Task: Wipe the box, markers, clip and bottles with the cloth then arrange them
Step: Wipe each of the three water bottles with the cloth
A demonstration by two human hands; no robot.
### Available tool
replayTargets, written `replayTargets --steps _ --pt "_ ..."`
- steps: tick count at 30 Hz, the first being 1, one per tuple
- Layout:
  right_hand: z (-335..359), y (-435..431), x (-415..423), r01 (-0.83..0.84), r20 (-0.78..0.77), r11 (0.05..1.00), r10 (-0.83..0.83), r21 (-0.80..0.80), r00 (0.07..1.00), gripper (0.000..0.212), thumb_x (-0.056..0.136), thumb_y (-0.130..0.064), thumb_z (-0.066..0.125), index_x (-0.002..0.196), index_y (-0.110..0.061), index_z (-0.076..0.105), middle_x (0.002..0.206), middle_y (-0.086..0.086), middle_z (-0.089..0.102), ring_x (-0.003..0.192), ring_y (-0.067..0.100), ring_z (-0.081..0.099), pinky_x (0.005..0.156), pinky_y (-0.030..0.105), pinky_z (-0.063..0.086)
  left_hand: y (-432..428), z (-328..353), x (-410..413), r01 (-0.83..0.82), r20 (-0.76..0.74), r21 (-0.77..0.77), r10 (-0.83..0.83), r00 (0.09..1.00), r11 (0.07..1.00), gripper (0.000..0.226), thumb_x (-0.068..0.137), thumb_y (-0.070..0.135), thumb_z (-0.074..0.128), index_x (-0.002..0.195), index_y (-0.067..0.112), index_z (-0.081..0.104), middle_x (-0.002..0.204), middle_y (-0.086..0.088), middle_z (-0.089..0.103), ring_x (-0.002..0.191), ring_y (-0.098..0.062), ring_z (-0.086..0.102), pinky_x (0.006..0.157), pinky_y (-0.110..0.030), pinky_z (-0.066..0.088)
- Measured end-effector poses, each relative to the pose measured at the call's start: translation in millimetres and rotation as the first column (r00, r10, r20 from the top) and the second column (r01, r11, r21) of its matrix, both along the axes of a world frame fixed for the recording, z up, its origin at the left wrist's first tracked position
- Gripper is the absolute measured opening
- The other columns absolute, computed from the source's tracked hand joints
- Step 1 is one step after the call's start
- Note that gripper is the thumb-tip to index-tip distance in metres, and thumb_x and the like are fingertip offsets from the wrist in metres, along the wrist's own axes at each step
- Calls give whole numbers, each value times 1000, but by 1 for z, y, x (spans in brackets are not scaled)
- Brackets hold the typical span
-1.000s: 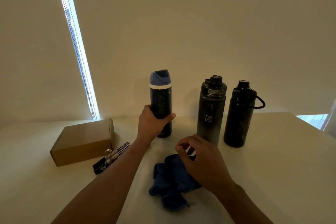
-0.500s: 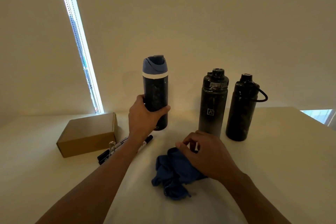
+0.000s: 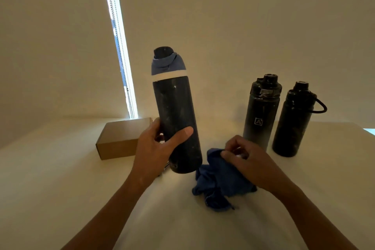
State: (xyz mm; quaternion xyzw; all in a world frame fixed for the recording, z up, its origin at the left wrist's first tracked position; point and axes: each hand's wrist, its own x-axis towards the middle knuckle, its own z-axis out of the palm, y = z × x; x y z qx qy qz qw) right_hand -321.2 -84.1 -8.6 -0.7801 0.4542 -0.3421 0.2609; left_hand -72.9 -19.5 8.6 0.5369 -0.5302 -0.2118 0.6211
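Observation:
My left hand (image 3: 156,148) grips the lower half of a dark, dusty bottle with a blue lid (image 3: 174,111) and holds it upright above the table. My right hand (image 3: 247,160) pinches the top fold of the crumpled blue cloth (image 3: 217,184), which lies on the table just right of that bottle. Two more black bottles stand at the back right: one with a square logo (image 3: 260,111) and one with a loop handle (image 3: 294,119). A brown cardboard box (image 3: 119,138) lies left of my left hand. The markers and clip are hidden behind my left hand and the bottle.
The pale table (image 3: 60,178) runs up to a plain wall. A bright window strip with a bead chain (image 3: 121,46) stands behind the box. The table's right edge (image 3: 365,134) lies beyond the black bottles.
My left hand has lifted the blue-lidded bottle off the table and brought it nearer to me. My right hand has gathered up a fold of the cloth.

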Motion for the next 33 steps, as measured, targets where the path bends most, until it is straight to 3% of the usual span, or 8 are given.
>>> replayTargets --steps 4,8,12,15,21,28,31,33 --pt "9 7 5 10 263 991 -45 135 964 16 95 -41 61 96 -25 59 85 -8 70 81 7 66 69 27 53 12 -7 -2 126 -146 -4 -125 981 992 55 78 46 77 128 26 64 114 11 76 106 -9 73 81 -20 61" --pt "8 7 5 -103 479 955 -45 277 877 21 89 -24 73 102 -13 61 95 7 73 96 24 69 85 41 56 11 -10 -1 226 -292 21 -210 933 974 55 81 41 74 133 26 62 121 5 74 112 -17 72 87 -31 62" --pt "11 10 1 -185 517 953 36 239 855 30 87 -7 72 113 -19 65 102 8 70 100 23 69 87 37 58 10 -13 1 273 -356 57 -236 904 960 52 82 39 75 131 30 62 121 5 74 114 -22 71 92 -40 61" --pt "11 8 -1 -150 423 977 73 152 903 32 89 -12 72 114 -31 70 91 8 65 91 20 68 86 32 57 8 -14 3 268 -392 70 -221 893 961 48 86 37 74 132 27 63 121 1 74 114 -25 71 94 -43 61" --pt "5 3 -4 154 -36 973 -162 -170 986 7 92 -44 66 94 -38 66 79 -16 64 79 -3 60 62 10 43 7 -14 3 246 -417 64 -199 887 967 49 86 40 72 132 26 63 116 4 76 109 -20 73 89 -38 62" --pt "16 13 -1 90 -234 996 -92 -20 968 33 94 -52 59 77 -25 67 69 -7 66 65 8 63 57 21 47 6 -14 3 236 -366 57 -200 909 970 58 77 48 75 131 30 62 115 8 75 109 -17 73 87 -35 62" --pt "24 21 0 -6 60 973 -8 229 998 36 91 -37 66 70 -8 67 69 8 66 66 28 62 61 36 50 6 -16 2 239 -337 68 -203 919 969 56 81 45 74 133 28 62 118 6 74 111 -19 72 90 -39 62" --pt "32 28 1 -86 388 914 -81 396 918 24 81 -29 70 69 -9 64 73 13 59 72 30 56 66 40 45 7 -16 1 241 -332 65 -206 920 968 53 82 43 73 132 30 62 117 7 74 110 -19 72 89 -39 63"
